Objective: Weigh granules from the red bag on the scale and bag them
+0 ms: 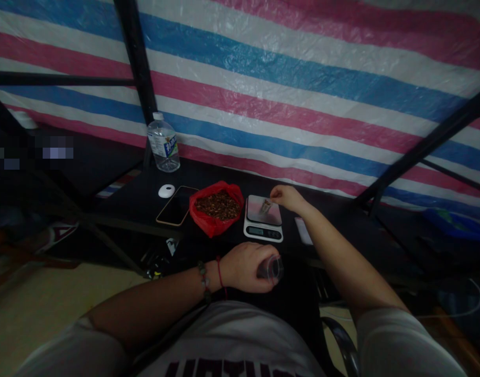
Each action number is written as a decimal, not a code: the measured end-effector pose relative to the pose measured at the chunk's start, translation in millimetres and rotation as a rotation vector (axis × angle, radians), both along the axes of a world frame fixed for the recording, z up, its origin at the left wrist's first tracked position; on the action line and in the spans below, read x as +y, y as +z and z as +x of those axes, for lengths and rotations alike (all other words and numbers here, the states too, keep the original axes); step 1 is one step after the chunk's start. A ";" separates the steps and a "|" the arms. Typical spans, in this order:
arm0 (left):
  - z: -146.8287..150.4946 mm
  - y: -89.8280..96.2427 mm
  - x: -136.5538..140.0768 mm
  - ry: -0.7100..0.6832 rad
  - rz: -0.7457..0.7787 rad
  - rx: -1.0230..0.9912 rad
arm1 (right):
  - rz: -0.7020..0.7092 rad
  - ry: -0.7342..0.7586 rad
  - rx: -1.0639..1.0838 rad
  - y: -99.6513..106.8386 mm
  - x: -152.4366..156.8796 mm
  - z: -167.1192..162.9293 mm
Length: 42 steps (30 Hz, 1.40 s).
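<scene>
My left hand (248, 267) is wrapped around a clear plastic cup (272, 268), its mouth tipped toward the right, in front of the table edge. My right hand (289, 198) reaches over the white digital scale (262, 233), thumb and fingers pinched together. At its fingertips is a small see-through packet (266, 206) with brownish marks, above or on the scale's plate; which of the two I cannot tell. Left of the scale an opened red plastic bag (212, 226) holds a heap of brown, seed-like bits (219, 204).
A phone (173, 207) and a white rounded case (166, 190) lie left of the bag. Behind them stands a clear plastic bottle (163, 144). A pale flat object (303, 231) lies under my right forearm. Dark frame bars (135, 57) and a striped plastic sheet (287, 99) close off the back.
</scene>
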<state>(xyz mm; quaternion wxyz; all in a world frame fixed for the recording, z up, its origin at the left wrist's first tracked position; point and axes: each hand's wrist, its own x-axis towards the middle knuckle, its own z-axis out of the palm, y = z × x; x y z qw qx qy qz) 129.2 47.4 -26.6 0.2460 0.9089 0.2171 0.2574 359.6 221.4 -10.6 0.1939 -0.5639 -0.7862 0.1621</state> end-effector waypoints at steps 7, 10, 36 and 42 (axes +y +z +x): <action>-0.2 -1.6 0.8 0.005 -0.006 0.011 | 0.019 0.118 0.000 1.5 -2.0 0.9; -0.6 -3.3 1.8 0.008 0.001 0.005 | -0.004 0.143 0.024 0.8 -2.2 1.2; -1.7 -1.8 3.7 -0.006 -0.011 0.019 | 0.094 0.044 -0.151 6.6 -14.2 1.6; -1.1 -2.5 3.1 -0.003 -0.020 0.016 | 0.017 0.060 -0.156 8.7 -20.8 1.4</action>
